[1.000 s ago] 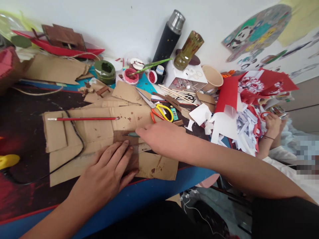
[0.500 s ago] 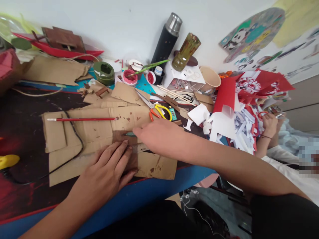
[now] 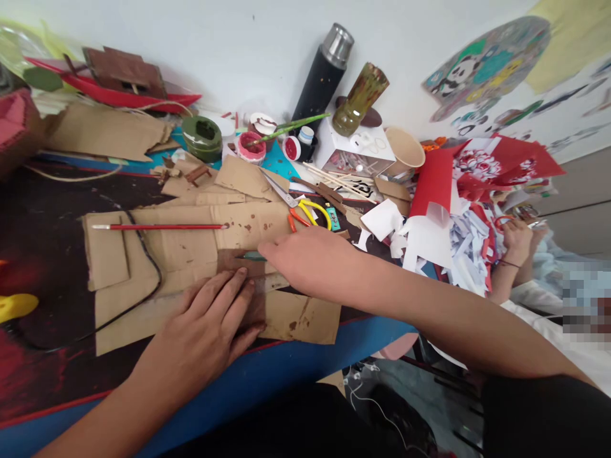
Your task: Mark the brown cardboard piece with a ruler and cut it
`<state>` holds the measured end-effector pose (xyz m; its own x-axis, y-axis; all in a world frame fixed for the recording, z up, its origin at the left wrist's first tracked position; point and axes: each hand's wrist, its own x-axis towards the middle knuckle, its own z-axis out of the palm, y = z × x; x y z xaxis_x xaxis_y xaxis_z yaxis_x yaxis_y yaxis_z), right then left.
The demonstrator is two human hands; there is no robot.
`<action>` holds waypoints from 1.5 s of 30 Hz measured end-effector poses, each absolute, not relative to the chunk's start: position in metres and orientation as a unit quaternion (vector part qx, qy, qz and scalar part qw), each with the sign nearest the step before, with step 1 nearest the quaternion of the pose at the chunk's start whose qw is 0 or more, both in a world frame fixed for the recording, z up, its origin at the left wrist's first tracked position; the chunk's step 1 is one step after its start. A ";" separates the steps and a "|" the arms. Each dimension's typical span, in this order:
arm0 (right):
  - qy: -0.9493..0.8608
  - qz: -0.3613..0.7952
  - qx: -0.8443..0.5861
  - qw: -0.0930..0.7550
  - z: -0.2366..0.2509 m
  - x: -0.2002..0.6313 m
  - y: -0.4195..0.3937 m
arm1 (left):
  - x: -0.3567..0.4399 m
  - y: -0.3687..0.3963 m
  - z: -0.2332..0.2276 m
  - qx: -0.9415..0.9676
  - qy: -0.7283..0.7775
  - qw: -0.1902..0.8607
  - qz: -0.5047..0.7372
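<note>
My left hand lies flat with fingers outstretched, pressing on a dark brown cardboard piece and on a ruler that runs out from beneath its fingers. My right hand is closed round a slim green craft knife. Only a short part of the knife shows; the fist hides the rest, and its blade cannot be made out. Larger sheets of tan cardboard lie under the work, some spotted with brown paint. A red paintbrush rests across them.
Yellow-and-orange-handled scissors lie beyond my right hand. Open paint pots, a black thermos and a red model boat stand along the wall. A black cable crosses the cardboard. At right, another person's hands hold scissors near paper scraps.
My right hand has shifted very slightly to the right, and a bit more of the green knife shows. The left hand stays in place. The camera view has moved a little.
</note>
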<state>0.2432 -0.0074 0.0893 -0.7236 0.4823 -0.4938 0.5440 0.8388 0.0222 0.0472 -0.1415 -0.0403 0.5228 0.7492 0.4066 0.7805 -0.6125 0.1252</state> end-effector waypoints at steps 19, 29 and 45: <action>0.920 -0.066 0.290 0.254 0.097 0.242 -0.006 | 0.047 -0.143 -0.042 -0.872 -0.441 0.032 -0.208; 0.926 -0.067 0.280 0.243 0.086 0.245 -0.007 | 0.047 -0.142 -0.039 -0.873 -0.437 0.034 -0.213; 0.921 -0.067 0.271 0.272 0.101 0.228 -0.012 | 0.047 -0.142 -0.041 -0.872 -0.442 0.033 -0.209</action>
<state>0.2275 -0.0123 0.1009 -0.7053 0.4618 -0.5378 0.5350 0.8445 0.0235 0.0474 -0.1424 -0.0414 0.5220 0.7565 0.3941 0.7839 -0.6076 0.1279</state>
